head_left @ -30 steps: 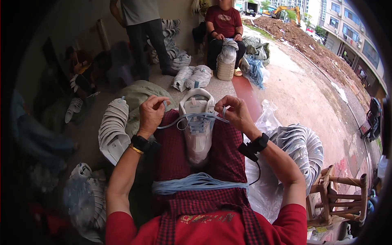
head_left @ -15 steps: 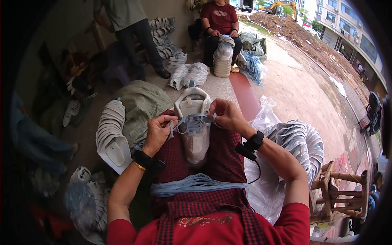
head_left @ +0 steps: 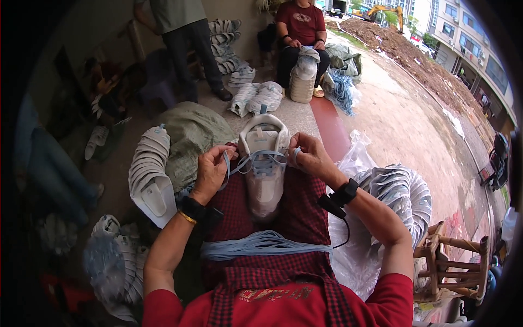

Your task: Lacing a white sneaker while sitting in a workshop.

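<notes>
Between my knees, on a checked red apron [head_left: 229,218], a white-grey shoe upper [head_left: 265,188] stands with its toe toward me. A light blue shoelace [head_left: 263,155] runs through its eyelets. My left hand [head_left: 212,171] pinches one lace end to the left of the upper, the lace looping down past the fingers. To the right, my right hand [head_left: 315,158] pinches the other end close to the collar. Across my lap lies a bundle of loose blue laces [head_left: 267,245].
Nested shoe uppers [head_left: 150,163] stand at left beside a green sack [head_left: 193,136]. More wrapped uppers [head_left: 400,188] lie at right near a wooden stool [head_left: 452,259]. A seated person [head_left: 299,27] handles an upper on a plastic container [head_left: 302,87]; another person [head_left: 180,32] stands nearby.
My hands have drawn slightly farther apart, pulling the lace ends outward from the upper. The whole view has shifted a little.
</notes>
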`<state>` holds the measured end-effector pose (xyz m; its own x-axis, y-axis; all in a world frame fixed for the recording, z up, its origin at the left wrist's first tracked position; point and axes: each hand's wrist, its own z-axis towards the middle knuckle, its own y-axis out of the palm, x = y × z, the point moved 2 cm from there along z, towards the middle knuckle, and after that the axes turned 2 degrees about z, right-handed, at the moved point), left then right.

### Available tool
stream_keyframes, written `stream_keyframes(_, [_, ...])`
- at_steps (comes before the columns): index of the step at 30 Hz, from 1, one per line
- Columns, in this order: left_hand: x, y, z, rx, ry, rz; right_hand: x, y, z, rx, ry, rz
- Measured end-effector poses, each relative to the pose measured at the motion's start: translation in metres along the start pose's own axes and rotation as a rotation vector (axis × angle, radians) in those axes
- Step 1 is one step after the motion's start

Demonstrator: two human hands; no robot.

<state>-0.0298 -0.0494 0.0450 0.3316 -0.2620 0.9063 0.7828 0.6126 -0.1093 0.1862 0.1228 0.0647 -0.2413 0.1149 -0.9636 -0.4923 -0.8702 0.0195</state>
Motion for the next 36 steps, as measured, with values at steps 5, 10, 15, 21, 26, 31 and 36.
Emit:
stream_keyframes(5, [0.013, 0.003, -0.003, -0.161, -0.105, 0.170, -0.022, 0.001, -0.007, 0.099, 0.062, -0.194])
stream_keyframes(10, [0.014, -0.012, 0.018, 0.034, 0.160, 0.327, -0.049, 0.002, 0.016, 0.103, -0.452, -0.577])
stream_keyframes(15, [-0.007, -0.084, 0.026, 0.260, 0.223, 0.465, -0.060, -0.076, 0.014, 0.386, -0.572, -0.834])
stream_keyframes(21, [-0.028, -0.114, 0.017, 0.283, 0.177, 0.505, -0.056, -0.113, -0.008, 0.427, -0.455, -1.001])
stream_keyframes(26, [-0.022, -0.090, 0.024, 0.230, 0.379, 0.647, -0.051, -0.088, 0.002, 0.360, -0.411, -0.941])
stream_keyframes(31, [0.017, -0.047, 0.021, 0.135, 0.360, 0.537, -0.046, -0.026, 0.008, 0.173, -0.385, -0.730])
stream_keyframes(36, [0.015, -0.002, 0.020, -0.016, 0.261, 0.283, -0.019, 0.005, 0.006, 0.065, -0.276, -0.623])
